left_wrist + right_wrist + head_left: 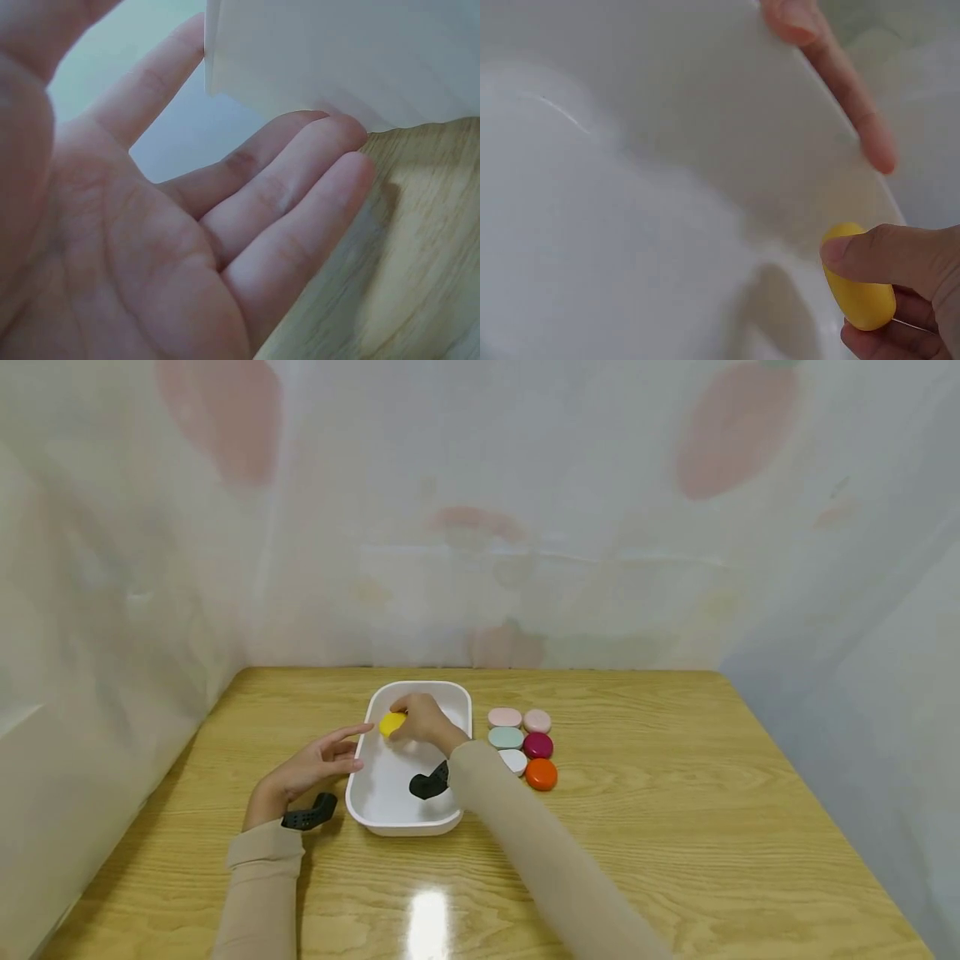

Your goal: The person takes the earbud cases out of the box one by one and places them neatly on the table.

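Note:
My right hand pinches a yellow soap-like bar between thumb and fingers. The bar is smooth and rounded, and it sits inside the far left part of a white rectangular tub. In the right wrist view the thumb lies across its face, with fingertips beneath it. My left hand is at the tub's left side, its fingers extended and slightly bent. Its index finger and thumb are at the tub's rim in the right wrist view. The left wrist view shows the palm with nothing in it and the other fingers by the tub's outer wall.
Right of the tub lie two columns of similar smooth pieces: pink, mint and white ovals, then pale pink, magenta and orange rounds. A printed curtain hangs behind the wooden table.

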The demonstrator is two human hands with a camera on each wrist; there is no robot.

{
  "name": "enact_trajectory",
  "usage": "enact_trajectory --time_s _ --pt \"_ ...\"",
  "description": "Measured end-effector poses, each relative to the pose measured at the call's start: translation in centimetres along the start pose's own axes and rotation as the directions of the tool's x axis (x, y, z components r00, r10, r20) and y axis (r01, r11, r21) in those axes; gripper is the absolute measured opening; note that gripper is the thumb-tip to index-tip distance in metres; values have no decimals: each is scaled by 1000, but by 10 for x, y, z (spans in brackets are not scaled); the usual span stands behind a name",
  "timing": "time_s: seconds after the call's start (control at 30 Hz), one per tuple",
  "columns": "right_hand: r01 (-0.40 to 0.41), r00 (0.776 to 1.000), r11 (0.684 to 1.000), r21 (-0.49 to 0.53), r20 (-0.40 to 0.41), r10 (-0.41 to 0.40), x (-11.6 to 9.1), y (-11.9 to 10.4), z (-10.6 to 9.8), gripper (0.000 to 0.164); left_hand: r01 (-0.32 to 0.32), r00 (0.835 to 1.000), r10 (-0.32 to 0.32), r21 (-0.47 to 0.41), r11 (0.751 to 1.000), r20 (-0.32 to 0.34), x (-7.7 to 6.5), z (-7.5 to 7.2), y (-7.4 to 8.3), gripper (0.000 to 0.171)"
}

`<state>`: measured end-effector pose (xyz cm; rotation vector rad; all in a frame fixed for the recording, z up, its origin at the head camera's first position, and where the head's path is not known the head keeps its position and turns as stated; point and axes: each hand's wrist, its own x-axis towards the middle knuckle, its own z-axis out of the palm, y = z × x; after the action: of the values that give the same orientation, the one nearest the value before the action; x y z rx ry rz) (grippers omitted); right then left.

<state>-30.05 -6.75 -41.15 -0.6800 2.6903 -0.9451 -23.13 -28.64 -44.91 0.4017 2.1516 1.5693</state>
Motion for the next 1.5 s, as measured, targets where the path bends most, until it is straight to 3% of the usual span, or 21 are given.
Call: enact_trajectory --time_s 0.27,0.6,0.77,1.13,1.5 --pt "66 995 988 141 -84 -55 -23 3 -16 52 5 1000 -5 29 1000 -7 1 -4 -1 66" --pt "217 966 920 325 -206 -155 -65 31 -31 51 19 1000 -18 57 998 -19 0 -5 -1 66" --pt "190 967 915 357 -230 -111 -85 49 -42 51 2 1000 -1 74 997 -17 -2 -6 -1 66" --pt "220 942 907 360 -321 -102 -116 90 -55 53 3 1000 -2 43 999 -9 -4 -7 1 69" --pt "51 951 918 394 -301 76 -140 122 -76 52 -3 1000 4 38 999 -8 -3 -5 0 68"
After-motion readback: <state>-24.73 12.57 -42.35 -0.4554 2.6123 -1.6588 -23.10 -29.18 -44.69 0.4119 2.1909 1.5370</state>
